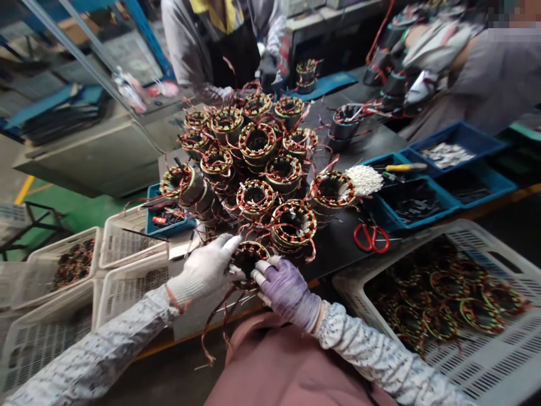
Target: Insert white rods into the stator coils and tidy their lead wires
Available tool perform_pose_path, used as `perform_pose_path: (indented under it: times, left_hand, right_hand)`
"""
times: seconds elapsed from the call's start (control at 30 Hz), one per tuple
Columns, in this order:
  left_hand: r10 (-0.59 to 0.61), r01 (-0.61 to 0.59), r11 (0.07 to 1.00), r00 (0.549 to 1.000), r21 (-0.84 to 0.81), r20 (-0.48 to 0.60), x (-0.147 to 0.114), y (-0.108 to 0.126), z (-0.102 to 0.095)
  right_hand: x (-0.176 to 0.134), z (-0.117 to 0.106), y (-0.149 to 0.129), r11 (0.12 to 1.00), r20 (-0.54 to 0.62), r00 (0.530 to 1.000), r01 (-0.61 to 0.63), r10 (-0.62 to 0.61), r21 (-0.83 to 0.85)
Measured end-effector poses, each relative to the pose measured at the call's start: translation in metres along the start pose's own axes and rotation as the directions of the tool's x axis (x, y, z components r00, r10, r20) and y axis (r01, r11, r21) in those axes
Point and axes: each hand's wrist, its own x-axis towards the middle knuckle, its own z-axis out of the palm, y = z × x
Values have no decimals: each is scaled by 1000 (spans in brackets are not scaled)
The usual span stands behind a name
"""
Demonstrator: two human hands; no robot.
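Note:
At the table's front edge a motor stator point(252, 249) is held between my two gloved hands, its ring of windings facing up. My left hand point(208, 269), in a white glove, grips its left side with the thumb near the rim. From the right, my right hand point(288, 290), in a purple-stained glove with pale fingertips, has its fingers closed over the near rim. Reddish lead wires point(207, 332) dangle below the stator. Just beyond it, several more stators point(293, 225) stand stacked close together, leads sticking out between them. The underside of the held stator is hidden.
Red-handled scissors point(372, 238) lie right of the stack, near white small parts point(364, 180) and blue bins point(422, 206). A white crate point(477, 228) of stators stands at right; more crates point(127, 293) are at left. Two co-workers' gloved hands point(439, 45) work across the table.

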Motion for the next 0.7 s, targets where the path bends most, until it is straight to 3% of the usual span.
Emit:
perform_pose_path:
  times: [0.1,0.27,0.33,0.37,0.4,0.47,0.5,0.53,0.6,0.7]
  left_hand:
    - [-7,-23,976,991,217,133,10,23,-15]
    - [-114,74,980,970,185,216,33,34,-17]
    - [-99,105,994,959,-10,264,35,31,-11]
    - [-47,109,975,952,-195,301,32,30,-8]
    - [24,114,908,947,-403,321,27,30,-5]
    - [108,124,690,957,-713,270,11,30,-3]
    - [95,110,626,972,-772,216,0,31,-2]
    - [52,88,621,987,-779,153,-11,32,0]
    - [-17,45,746,999,-664,48,-31,34,8]
    - [31,-9,959,997,-284,71,-41,38,38]
  right_hand:
    - [0,-3,0,1000,2,1000,11,-11,-19]
    - [2,-1,0,1000,5,1000,18,-18,1]
    - [4,2,1,999,7,1000,18,-18,36]
    - [4,3,2,998,6,1000,0,0,59]
    - [4,4,3,996,0,1000,-24,24,85]
    - [-2,3,8,989,-44,999,-25,32,147]
    - [-7,3,12,981,-93,996,11,7,192]
    - [-14,2,16,966,-164,986,69,-28,248]
    - [-27,4,24,905,-336,942,155,-14,397]
    - [-29,14,29,737,-440,856,107,273,667]
